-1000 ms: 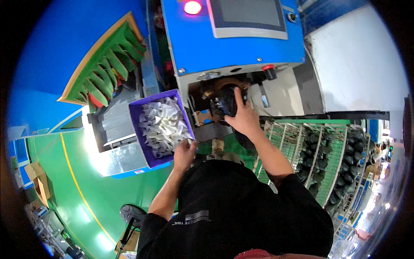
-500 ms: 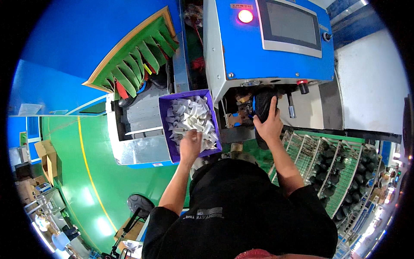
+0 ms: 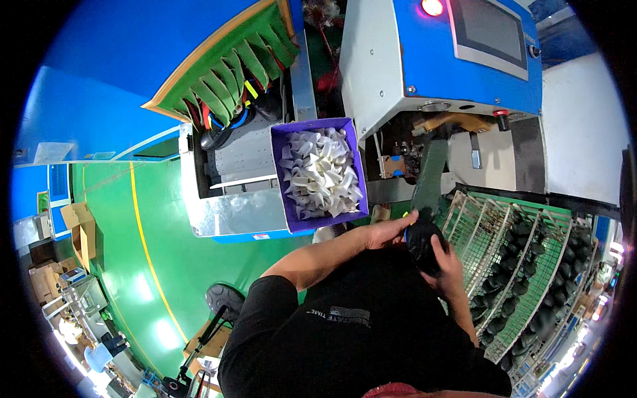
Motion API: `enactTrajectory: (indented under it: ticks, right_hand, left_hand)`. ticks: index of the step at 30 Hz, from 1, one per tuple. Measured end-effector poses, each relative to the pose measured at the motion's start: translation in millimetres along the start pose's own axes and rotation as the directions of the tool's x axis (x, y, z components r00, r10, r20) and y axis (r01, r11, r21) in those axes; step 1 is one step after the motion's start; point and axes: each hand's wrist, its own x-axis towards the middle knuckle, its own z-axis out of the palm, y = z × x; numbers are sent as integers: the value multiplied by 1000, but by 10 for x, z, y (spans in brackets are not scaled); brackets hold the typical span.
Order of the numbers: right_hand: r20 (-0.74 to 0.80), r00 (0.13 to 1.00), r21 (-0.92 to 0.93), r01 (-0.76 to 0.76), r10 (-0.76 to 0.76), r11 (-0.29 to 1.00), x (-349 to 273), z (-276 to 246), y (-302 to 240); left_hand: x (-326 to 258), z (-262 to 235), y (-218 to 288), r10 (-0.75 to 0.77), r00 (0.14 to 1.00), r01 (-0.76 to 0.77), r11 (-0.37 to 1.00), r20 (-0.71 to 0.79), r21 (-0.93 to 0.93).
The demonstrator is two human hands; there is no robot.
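Note:
A black shoe (image 3: 423, 247), with a small yellow-green tab and a bit of blue at its edge, is held close in front of my body. My right hand (image 3: 449, 270) wraps round its right side. On the other side, the fingers of my left hand (image 3: 388, 232) are closed at the shoe's edge by the tab. Whether a white piece is also in those fingers, I cannot tell. Left of my hands, a purple box (image 3: 279, 182) holds many curled white pieces (image 3: 322, 172). Just beyond the shoe, a dark green arm (image 3: 431, 172) slopes down from the machine.
A blue and white machine (image 3: 458, 73) with a screen and lit lamp stands at the far right. Black shoe-shaped pieces hang on a wire rack (image 3: 491, 232) at right. Green flaps in a frame (image 3: 222, 79) hang above a metal bench (image 3: 245, 215) at left.
My left hand has left the white pieces and come right to the shoe. My right hand has drawn the shoe from the machine toward my body. The view has shifted.

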Motion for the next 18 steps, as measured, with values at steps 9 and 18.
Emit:
enactTrajectory:
  ticks: [9, 18]
  right_hand:
    - [131, 938, 982, -79, 322, -171, 1322, 685, 110]
    - [19, 983, 510, -165, -180, -844, -13, 410, 807]
  left_hand:
    - [-420, 82, -101, 16, 904, 47, 990, -428, 135]
    - [-965, 457, 226, 445, 634, -104, 860, -632, 500]
